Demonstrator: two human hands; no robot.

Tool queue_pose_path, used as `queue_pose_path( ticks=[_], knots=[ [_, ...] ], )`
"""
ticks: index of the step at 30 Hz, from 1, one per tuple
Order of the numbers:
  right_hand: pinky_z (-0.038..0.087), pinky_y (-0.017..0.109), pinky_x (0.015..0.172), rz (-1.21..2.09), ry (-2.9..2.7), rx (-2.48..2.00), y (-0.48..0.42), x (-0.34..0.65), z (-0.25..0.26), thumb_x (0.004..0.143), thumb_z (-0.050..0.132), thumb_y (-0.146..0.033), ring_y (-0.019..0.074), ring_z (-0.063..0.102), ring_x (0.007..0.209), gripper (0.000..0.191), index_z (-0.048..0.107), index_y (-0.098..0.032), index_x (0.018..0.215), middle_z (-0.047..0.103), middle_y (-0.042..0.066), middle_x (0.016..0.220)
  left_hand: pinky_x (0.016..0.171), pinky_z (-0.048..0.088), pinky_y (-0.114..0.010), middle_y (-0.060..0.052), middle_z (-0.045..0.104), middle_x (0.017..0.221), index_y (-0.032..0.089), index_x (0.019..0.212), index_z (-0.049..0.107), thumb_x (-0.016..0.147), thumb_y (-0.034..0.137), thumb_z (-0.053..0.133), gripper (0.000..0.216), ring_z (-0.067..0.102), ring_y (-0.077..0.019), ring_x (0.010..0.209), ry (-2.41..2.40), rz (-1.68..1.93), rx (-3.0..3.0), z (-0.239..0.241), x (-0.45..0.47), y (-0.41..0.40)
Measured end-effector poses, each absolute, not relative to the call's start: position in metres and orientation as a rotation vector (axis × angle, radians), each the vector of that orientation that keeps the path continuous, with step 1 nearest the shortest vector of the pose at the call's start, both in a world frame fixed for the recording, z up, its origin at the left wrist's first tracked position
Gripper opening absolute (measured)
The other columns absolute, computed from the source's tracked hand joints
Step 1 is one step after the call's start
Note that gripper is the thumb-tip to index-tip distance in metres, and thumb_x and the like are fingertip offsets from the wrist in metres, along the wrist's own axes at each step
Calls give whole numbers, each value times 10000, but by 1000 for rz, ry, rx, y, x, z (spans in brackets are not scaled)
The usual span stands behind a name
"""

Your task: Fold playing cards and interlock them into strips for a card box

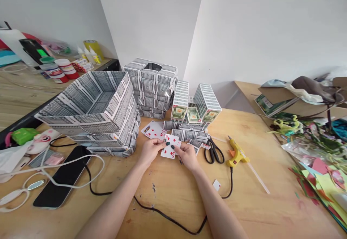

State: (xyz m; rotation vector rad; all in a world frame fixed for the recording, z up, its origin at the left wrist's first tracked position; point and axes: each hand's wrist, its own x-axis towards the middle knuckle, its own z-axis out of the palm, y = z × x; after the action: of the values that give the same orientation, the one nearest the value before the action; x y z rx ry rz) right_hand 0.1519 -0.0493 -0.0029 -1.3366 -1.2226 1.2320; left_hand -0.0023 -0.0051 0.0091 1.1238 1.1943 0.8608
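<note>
Both hands meet at the middle of the wooden table [244,210]. My left hand [150,150] and my right hand [187,155] pinch a playing card [170,149] with red diamonds between them, each hand closed on one edge. More face-up cards [153,129] lie just behind the left hand. Folded card pieces [189,135] with a grey back pattern lie behind the right hand.
A large open box built of cards [92,112] stands at left, a second card box [151,87] behind it. Card decks [193,105] stand at the back. Black scissors [214,152] and a yellow glue gun [236,153] lie at right, coloured paper scraps [322,174] far right, a black phone [63,181] at left.
</note>
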Motion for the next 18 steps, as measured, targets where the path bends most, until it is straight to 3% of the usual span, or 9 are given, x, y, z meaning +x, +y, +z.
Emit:
queue_pose_path(
  ticks=[5, 8, 18],
  knots=[
    [195, 197, 318, 1215, -1239, -1410, -50, 152, -8, 696, 550, -547, 55, 289, 311, 456, 388, -186, 470, 393, -54, 357, 500, 288, -202, 64, 387, 487, 171, 567, 440, 722, 349, 541, 256, 365, -85, 490, 1247, 1012, 1487, 4, 5, -14],
    [214, 195, 322, 1232, -1261, -1407, -51, 152, -9, 711, 548, -529, 57, 303, 314, 442, 400, -184, 478, 397, -54, 361, 508, 279, -210, 53, 395, 505, 184, 588, 409, 790, 324, 440, 249, 365, -94, 498, 1276, 1005, 1634, 0, 9, -19],
    [184, 197, 331, 1285, -1286, -1342, -50, 150, -6, 695, 565, -535, 49, 273, 328, 459, 397, -177, 461, 367, -61, 365, 474, 219, -232, 44, 349, 441, 191, 504, 339, 804, 341, 389, 338, 314, -96, 447, 1407, 1031, 1695, 4, 8, -19]
  ],
)
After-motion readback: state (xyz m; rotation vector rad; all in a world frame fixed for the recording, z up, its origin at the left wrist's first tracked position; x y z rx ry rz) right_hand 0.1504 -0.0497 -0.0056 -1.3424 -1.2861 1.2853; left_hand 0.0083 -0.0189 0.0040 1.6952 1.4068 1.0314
